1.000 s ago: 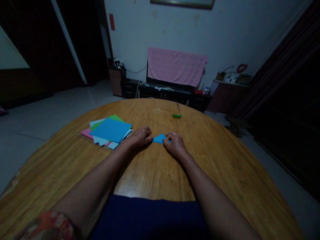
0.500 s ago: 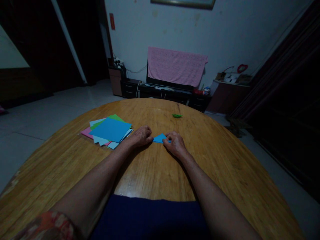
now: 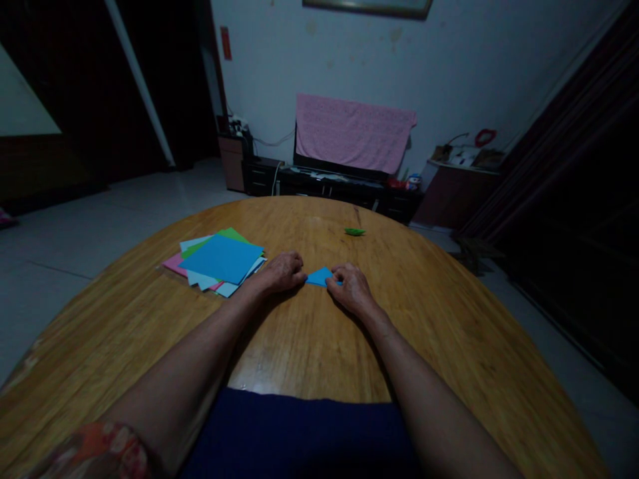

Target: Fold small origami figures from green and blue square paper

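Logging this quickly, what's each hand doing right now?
Left hand: curled shut, fingertips pinning the folded blue paper.
Right hand: curled shut on the same paper's other end.

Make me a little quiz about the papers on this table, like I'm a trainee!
1. True or false: both the left hand and the right hand touch the folded blue paper.
2. The stack of coloured sheets on the table lies beside which hand? A) left B) right C) neither, it is on the floor
3. Fill in: the small paper shape beyond the hands is ____.
Key: 1 true; 2 A; 3 green.
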Action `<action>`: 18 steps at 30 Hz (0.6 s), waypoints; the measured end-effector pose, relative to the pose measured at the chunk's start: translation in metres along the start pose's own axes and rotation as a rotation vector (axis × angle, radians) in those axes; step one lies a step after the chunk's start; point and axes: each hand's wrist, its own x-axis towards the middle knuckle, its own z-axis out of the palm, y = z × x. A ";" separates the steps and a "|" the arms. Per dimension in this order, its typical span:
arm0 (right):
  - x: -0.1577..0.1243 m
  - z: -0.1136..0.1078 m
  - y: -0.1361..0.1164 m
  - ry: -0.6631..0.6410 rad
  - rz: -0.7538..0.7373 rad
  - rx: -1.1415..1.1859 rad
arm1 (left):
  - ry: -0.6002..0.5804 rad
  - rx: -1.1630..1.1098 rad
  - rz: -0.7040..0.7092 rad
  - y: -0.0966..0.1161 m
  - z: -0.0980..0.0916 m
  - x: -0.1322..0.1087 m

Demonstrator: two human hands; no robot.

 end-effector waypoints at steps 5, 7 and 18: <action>0.000 0.001 0.001 -0.006 0.000 -0.010 | 0.013 -0.099 -0.020 -0.003 -0.002 -0.003; 0.000 0.001 0.001 -0.009 -0.002 -0.013 | 0.020 -0.116 -0.029 -0.005 -0.002 -0.004; -0.003 -0.005 -0.009 -0.057 -0.043 -0.049 | 0.015 -0.120 -0.069 0.001 -0.006 -0.006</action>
